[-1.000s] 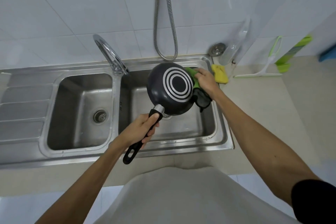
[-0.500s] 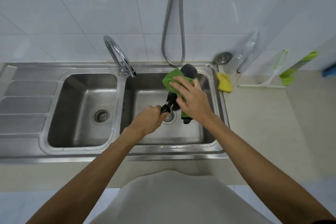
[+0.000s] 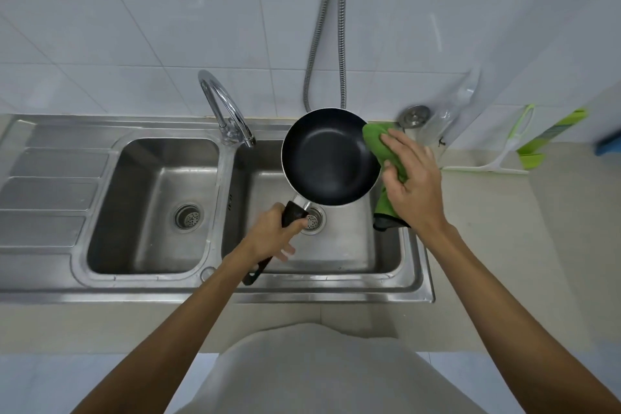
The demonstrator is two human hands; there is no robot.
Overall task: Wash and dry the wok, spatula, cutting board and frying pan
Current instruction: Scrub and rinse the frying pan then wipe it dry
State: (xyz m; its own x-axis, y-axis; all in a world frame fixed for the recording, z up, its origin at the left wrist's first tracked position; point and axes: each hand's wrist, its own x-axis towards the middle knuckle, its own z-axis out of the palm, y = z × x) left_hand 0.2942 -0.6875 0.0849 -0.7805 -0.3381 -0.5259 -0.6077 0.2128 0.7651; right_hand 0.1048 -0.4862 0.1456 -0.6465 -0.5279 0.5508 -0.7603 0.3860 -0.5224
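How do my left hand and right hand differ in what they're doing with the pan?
The left hand grips the frying pan by its black handle, fingers curled round it. The right hand holds a green cloth against the pan's right rim, fingers stretched out. The left hand is nearer the person, and the right hand is farther out at the sink's right edge. Both work on the same pan above the right basin.

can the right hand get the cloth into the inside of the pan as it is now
Probably yes. The pan shows its open inside with nothing in it, the right hand holds the cloth at its right rim, and the left hand grips the handle.
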